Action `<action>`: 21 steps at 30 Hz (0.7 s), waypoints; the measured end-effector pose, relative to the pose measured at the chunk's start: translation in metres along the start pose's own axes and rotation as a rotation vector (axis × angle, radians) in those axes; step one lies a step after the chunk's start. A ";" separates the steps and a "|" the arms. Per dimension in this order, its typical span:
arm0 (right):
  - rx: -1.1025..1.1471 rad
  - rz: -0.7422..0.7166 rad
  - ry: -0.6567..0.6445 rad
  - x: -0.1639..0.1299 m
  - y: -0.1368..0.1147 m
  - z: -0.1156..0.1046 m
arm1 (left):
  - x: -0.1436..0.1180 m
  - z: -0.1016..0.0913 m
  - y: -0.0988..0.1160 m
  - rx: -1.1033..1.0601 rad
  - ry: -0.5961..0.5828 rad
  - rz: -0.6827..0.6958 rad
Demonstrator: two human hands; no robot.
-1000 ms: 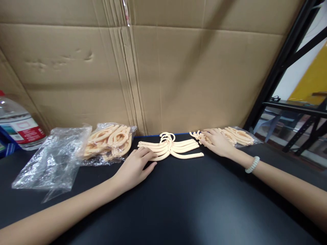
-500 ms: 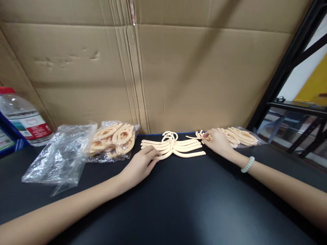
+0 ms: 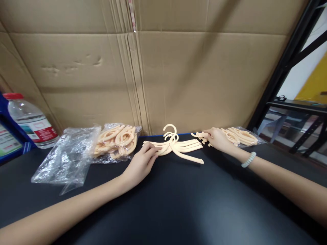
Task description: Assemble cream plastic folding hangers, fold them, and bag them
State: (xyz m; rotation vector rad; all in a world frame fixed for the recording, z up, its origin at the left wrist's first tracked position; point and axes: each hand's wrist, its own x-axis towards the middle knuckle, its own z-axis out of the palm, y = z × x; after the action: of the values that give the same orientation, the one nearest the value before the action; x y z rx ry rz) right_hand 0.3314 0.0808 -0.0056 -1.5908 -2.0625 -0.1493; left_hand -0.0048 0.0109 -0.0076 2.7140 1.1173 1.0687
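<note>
Hanger stack (image 3: pixel 178 145) lies fanned on the black table (image 3: pixel 178 204), its left arms under the left hand (image 3: pixel 141 162), fingers pinching the topmost hanger; right hand (image 3: pixel 217 139), just past the stack's right tips, fingers closed on small loose hangers (image 3: pixel 200 135); bagged hangers (image 3: pixel 117 139) lie beyond the left fingers.

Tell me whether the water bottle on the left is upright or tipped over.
Tipped. The water bottle leans with its red cap up and to the left, label facing the camera, at the table's left edge.

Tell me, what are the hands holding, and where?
The left hand grips a hanger by its left arm; the right hand pinches a small piece.
</note>
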 end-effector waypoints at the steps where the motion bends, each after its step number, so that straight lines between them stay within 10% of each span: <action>1: 0.038 0.006 0.004 0.002 0.002 -0.004 | -0.001 -0.001 0.002 0.001 0.011 -0.007; 8: 0.353 0.113 0.055 -0.017 -0.006 -0.031 | -0.019 -0.011 0.015 -0.032 -0.015 -0.053; 14: 1.131 0.258 -0.251 -0.062 -0.041 -0.021 | -0.021 -0.012 0.016 -0.019 0.013 -0.067; 21: 1.339 0.434 -0.409 -0.069 -0.052 -0.023 | -0.023 -0.013 0.013 -0.068 -0.007 -0.076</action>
State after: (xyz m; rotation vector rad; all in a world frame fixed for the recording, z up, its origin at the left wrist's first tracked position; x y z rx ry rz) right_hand 0.3022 -0.0038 -0.0065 -1.0952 -1.3346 1.4684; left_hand -0.0157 -0.0161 -0.0075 2.5991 1.1505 1.0662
